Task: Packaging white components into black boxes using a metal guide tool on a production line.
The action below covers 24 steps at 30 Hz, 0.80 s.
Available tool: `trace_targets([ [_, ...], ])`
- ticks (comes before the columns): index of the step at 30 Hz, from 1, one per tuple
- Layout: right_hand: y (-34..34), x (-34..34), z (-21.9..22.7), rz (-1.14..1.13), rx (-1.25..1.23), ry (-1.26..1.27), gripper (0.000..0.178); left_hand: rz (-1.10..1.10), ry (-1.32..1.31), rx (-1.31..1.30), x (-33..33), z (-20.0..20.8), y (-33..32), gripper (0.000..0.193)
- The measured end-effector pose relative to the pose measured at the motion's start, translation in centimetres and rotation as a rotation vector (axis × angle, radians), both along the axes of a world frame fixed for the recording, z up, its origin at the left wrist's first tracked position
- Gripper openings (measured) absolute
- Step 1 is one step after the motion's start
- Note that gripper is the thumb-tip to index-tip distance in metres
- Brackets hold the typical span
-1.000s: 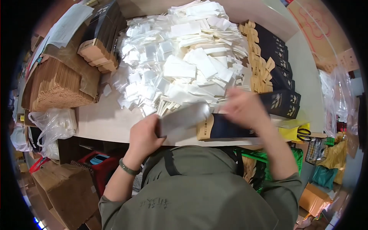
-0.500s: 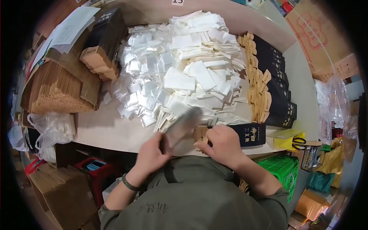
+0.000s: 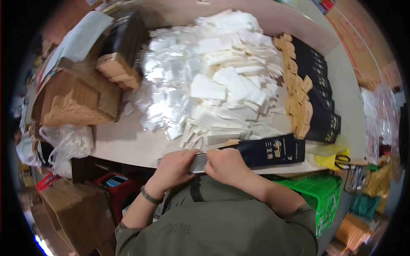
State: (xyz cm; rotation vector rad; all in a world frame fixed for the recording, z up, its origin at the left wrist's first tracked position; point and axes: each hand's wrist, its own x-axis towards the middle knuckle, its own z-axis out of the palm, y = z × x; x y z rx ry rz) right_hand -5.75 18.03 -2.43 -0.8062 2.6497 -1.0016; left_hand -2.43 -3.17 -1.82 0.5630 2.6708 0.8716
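A flat, shiny silver-grey piece (image 3: pixel 198 164) spans the gap between my two hands at the table's front edge. My left hand (image 3: pixel 174 169) is closed over its left part, with the thumb toward the middle. Opposite it, my right hand (image 3: pixel 226 164) closes on the other end, fingers curled. Most of the piece is hidden by the hands, so its exact kind cannot be made out. A black package with pale print (image 3: pixel 273 151) lies just beyond and right of my right hand; its tan end is partly covered.
White folded packets (image 3: pixel 230 85) and clear plastic sachets (image 3: pixel 168 85) are heaped mid-table. Black packages with tan ends (image 3: pixel 314 98) line the right side. Brown cartons (image 3: pixel 81 100) stand left. Scissors (image 3: pixel 342 161) rest near a yellow piece; a green crate (image 3: pixel 322 200) is below.
The silvery piece has swung down from a raised, blurred tilt to lie level between my hands. My right hand has left the black package's tan end and moved left onto the piece.
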Motion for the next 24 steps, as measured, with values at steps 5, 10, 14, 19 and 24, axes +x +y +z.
trace_targets([
  [5, 9.0, -7.3, 1.5, -0.398, 0.042, 0.069, 0.015, 0.195, 0.231, 0.070, -0.7, 0.8, -1.8, 0.063],
  [10, 17.1, -11.6, -2.5, -0.368, 0.270, 0.165, 0.014, 0.573, 0.442, -0.044, -5.9, -4.0, -6.5, 0.051],
  [14, 16.9, -10.4, -1.0, -0.321, 0.444, 0.119, 0.017, 0.675, 0.233, 0.043, -7.9, -3.4, -6.4, 0.047],
  [19, 16.6, -8.1, 0.9, -0.291, 0.375, 0.215, 0.012, 0.756, 0.346, 0.070, -7.8, -4.7, -7.4, 0.037],
  [24, 9.5, -7.3, 4.5, -0.272, 0.081, 0.114, 0.011, 0.815, 0.379, 0.298, -7.0, -4.1, -7.4, 0.024],
])
